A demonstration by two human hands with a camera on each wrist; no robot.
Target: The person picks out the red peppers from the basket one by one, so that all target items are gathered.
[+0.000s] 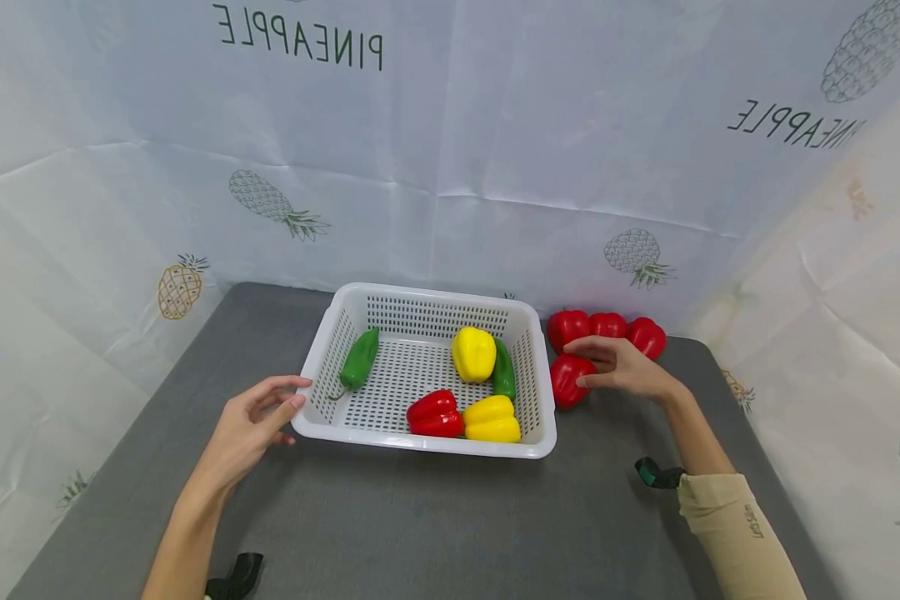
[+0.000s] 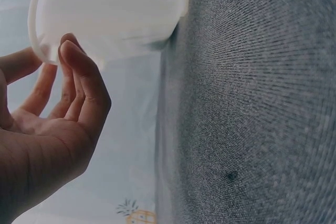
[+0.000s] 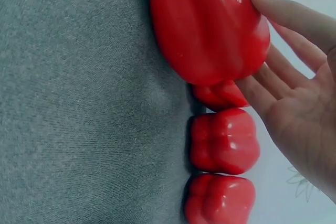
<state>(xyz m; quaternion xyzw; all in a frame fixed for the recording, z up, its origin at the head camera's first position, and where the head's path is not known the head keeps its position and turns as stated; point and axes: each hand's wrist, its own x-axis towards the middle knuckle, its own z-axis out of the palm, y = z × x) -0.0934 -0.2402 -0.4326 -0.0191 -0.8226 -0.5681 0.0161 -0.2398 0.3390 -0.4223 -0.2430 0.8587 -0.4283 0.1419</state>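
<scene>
At the left end of the white plastic basket [image 1: 427,446], my left hand [image 1: 251,425] holds the rim, thumb and fingers on either side of it. In the left wrist view, curled fingers [image 2: 86,74] come up beneath the basket's rim [image 2: 35,19]. To the right of the basket, my right hand [image 1: 630,367] grips a red bell pepper [image 1: 568,383]. Its thumb touches one side of this red bell pepper [image 3: 205,30] in the right wrist view, and the other fingers reach behind, partly hidden. The pepper looks close to the grey tabletop.
Inside the basket are a red bell pepper [image 1: 435,414], two yellow bell peppers [image 1: 474,354] and two green peppers [image 1: 360,358]. A row of red bell peppers [image 1: 607,325] lies at the back right, near a pineapple-print curtain [image 1: 435,125]. Grey cloth covers the table [image 1: 420,525].
</scene>
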